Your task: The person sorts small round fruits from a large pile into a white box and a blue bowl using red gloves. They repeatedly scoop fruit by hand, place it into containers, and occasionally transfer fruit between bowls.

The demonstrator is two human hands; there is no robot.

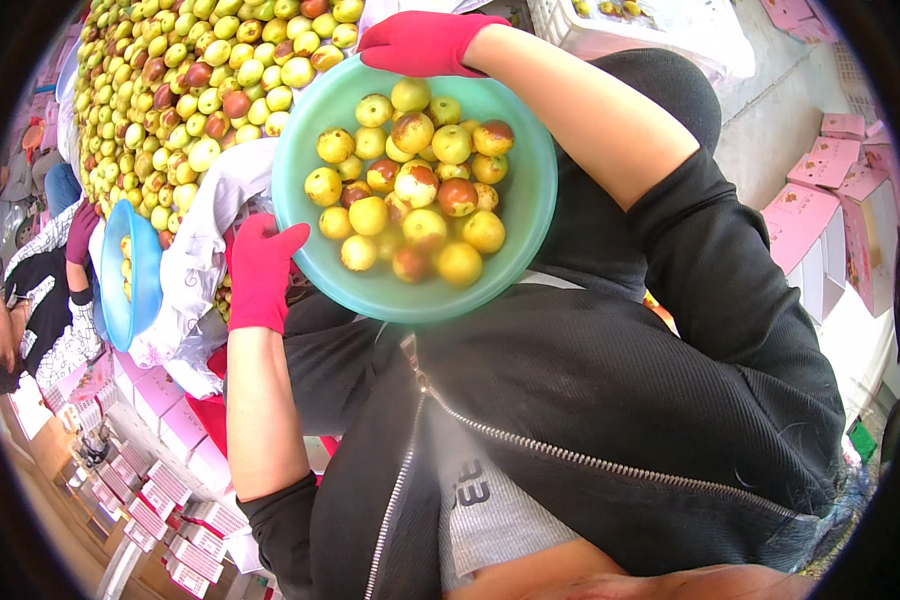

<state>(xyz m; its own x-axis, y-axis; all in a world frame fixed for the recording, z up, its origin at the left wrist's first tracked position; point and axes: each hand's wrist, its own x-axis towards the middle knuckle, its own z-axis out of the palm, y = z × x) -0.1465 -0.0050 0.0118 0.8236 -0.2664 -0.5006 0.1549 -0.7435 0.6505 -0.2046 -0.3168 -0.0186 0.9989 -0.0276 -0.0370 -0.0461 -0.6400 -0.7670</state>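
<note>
A green plastic basin (pixel 529 180) rests over my lap, with several yellow-green and reddish-brown jujubes (pixel 416 184) in it. My left hand (pixel 262 262), in a red glove, grips the basin's left rim, thumb on the upper edge. On the far rim, at the top, lies my right hand (pixel 431 45) in a matching glove; its fingers are bent over the edge and partly hidden. Beyond the basin, at the upper left, spreads a large heap of jujubes (pixel 195 82), edged by a white cloth (pixel 225 180).
At the left, a co-worker (pixel 52 292) in a dark red glove sits by a blue basin (pixel 139 277) holding some jujubes. A white plastic crate (pixel 562 30) stands at the top right. Pink cardboard boxes (pixel 802 217) are at the right; more boxes (pixel 169 401) lie at the lower left.
</note>
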